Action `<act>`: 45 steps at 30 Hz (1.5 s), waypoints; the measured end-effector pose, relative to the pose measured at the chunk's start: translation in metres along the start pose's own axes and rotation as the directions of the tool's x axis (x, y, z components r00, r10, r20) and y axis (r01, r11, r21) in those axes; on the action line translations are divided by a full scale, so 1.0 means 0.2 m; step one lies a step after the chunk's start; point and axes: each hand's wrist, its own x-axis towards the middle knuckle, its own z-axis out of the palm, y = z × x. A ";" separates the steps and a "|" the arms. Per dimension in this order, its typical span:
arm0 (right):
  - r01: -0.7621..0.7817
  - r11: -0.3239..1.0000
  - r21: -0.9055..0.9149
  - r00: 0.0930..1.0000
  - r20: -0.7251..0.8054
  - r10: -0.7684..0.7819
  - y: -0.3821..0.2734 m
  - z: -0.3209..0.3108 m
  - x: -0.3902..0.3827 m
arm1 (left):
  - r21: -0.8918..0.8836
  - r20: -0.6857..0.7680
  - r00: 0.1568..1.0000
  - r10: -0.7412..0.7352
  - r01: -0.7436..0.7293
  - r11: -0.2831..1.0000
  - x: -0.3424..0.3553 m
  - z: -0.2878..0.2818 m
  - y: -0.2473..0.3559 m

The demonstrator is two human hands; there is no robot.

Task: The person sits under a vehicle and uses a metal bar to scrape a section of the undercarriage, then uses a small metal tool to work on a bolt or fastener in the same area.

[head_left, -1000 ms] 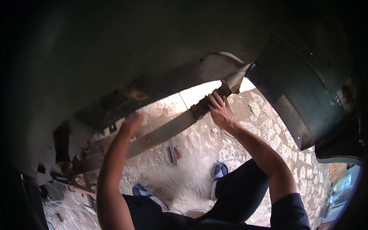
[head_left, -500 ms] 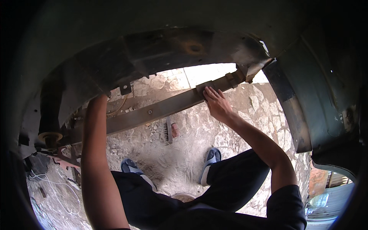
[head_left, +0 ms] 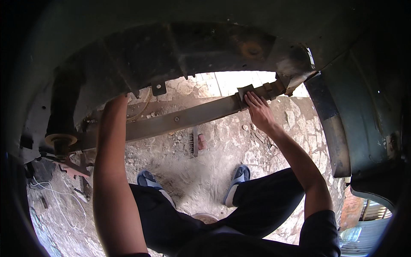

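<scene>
A long grey metal leaf spring [head_left: 150, 127] runs slantwise under the dark wheel arch [head_left: 145, 51]. On its right part my right hand [head_left: 260, 112] presses a dark, square piece of sandpaper [head_left: 243, 91] against the metal, fingers laid together over it. Just beyond that, a clamp [head_left: 269, 91] goes around the spring. My left forearm [head_left: 112, 141] reaches up across the spring's left part. The left hand is hidden behind the arch's lower edge, so its fingers cannot be seen.
Below lies a brush [head_left: 195, 142] with dark bristles, beside a reddish block [head_left: 201, 141]. A damper-like cylinder [head_left: 62, 139] hangs at left, near a red bracket [head_left: 76, 169] and a white cable [head_left: 64, 210]. A dark body panel [head_left: 364, 115] stands at right. My feet in sandals [head_left: 147, 179] rest on rough ground.
My right hand and the sandpaper have slid a little along the leaf spring toward the clamp. The whole view has shifted slightly. My left arm stays raised behind the arch edge.
</scene>
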 end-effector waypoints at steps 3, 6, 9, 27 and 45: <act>0.037 0.998 0.047 0.999 0.001 -0.037 -0.07 0.01 -0.01 | -0.072 0.064 0.991 0.115 -0.110 0.991 -0.03 -0.05 0.13; 0.092 0.993 0.070 0.996 -0.009 -0.091 -0.10 -0.01 0.00 | -0.269 0.135 0.918 0.373 -0.328 0.905 -0.07 -0.16 0.36; 0.071 0.994 0.088 0.995 -0.074 -0.065 -0.04 -0.06 0.01 | -0.510 0.110 0.795 0.597 -0.471 0.720 -0.16 -0.35 0.70; 0.113 0.992 -0.063 0.993 0.037 -0.110 0.02 -0.03 -0.01 | -0.669 0.047 0.285 0.957 -0.703 0.242 -0.78 -0.35 1.36; 0.203 0.976 0.075 0.976 0.060 -0.208 -0.04 -0.07 -0.02 | -0.303 0.533 0.353 0.769 -0.769 0.563 -0.82 -0.47 1.32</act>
